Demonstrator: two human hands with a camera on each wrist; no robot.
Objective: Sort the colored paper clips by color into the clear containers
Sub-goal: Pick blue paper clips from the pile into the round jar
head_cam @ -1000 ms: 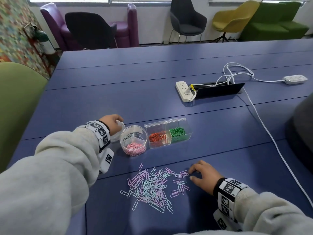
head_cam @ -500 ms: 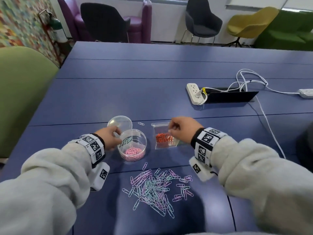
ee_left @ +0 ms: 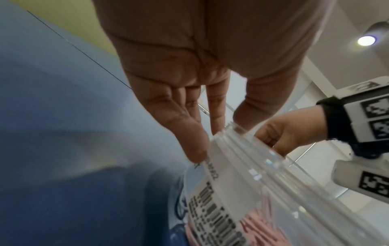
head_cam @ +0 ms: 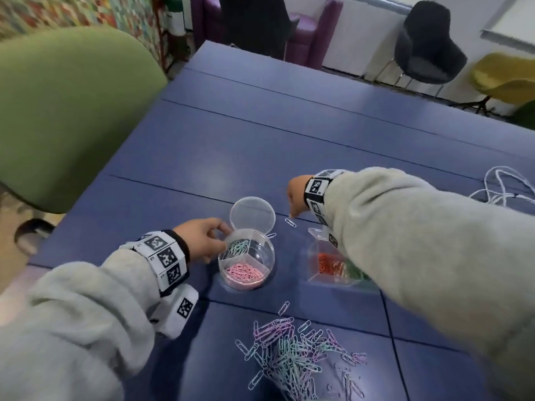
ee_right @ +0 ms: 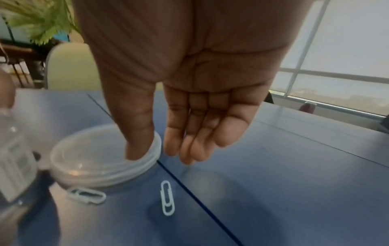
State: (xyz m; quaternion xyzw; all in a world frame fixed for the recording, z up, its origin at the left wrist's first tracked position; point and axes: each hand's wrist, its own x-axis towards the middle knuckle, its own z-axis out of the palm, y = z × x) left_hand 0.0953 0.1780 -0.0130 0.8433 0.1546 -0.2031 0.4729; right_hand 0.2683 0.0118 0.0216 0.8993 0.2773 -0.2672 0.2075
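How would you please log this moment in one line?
left hand: holds jar | right hand: open above clip | pile: unsorted

A broad blue table point(head_cam: 289, 146) made of long panels with thin dark seams fills most of the head view. At its left stands a green upholstered chair point(head_cam: 66, 111) on a dark base over a pale floor. Behind it a wall with a multicoloured mosaic pattern point(head_cam: 72, 10) runs back to a purple armchair point(head_cam: 307, 27) with a dark chair in front of it. Further right, against a white wall, are a black shell chair point(head_cam: 428, 50) on thin metal legs and a yellow chair point(head_cam: 503, 76). White cables point(head_cam: 498, 186) lie coiled on the table's right edge. The left wrist view shows a round ceiling lamp point(ee_left: 366, 40) lit; the right wrist view shows large windows point(ee_right: 341, 66) and a green plant point(ee_right: 42, 21).
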